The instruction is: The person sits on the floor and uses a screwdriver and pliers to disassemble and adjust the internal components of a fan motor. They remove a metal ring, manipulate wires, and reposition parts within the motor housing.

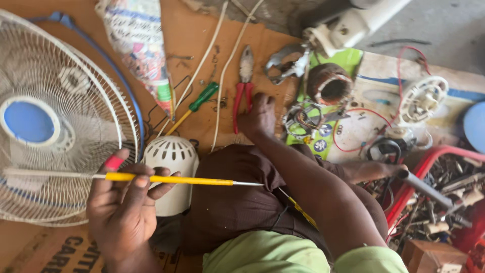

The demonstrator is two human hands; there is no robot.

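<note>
Left hand (124, 202) pinches a yellow rod (172, 179); right hand (258, 117) rests curled beside red pliers (244, 83).

Soft, even daylight fills the scene, bright without harsh glare. Shadows are faint and short, gathered under the left hand (124, 202) and beside the right hand (258, 117). Focus is fairly sharp centrally; edges bow and soften slightly, with mild motion blur.

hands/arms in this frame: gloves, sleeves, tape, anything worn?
Both hands are bare, no gloves. The left hand has a strip of red tape wrapped around one fingertip. The right hand shows no tape, rings or watch. The right forearm is uncovered, ending in a light green short sleeve at the frame's lower edge. No left sleeve is visible.
</note>
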